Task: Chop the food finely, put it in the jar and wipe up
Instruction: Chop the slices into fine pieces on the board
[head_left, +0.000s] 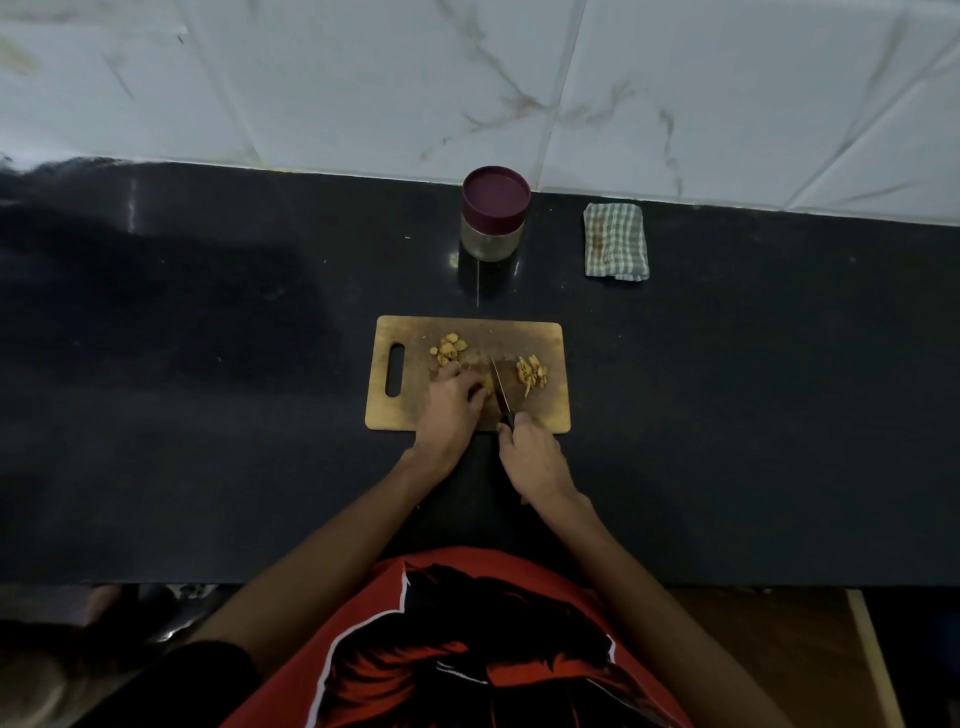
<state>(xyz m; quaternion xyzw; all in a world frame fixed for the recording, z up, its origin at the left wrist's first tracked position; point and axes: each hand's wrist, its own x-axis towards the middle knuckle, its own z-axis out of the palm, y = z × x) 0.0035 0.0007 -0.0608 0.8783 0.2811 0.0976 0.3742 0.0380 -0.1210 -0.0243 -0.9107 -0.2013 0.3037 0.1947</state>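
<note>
mid-chop: our left hand (451, 402) pinches the food (487, 383) at board (467, 415) centre, right hand (530, 457) grips the knife (500, 387). keep fingertips tucked, cuts close. lidded jar (494, 218) at 12, cloth (615, 241) at 1.

Two heaps of yellow-brown food pieces (531, 373) lie on the wooden board (540, 338), mid-worktop; the maroon-lidded jar (493, 218) and checked cloth (615, 241) sit near the back edge.
</note>
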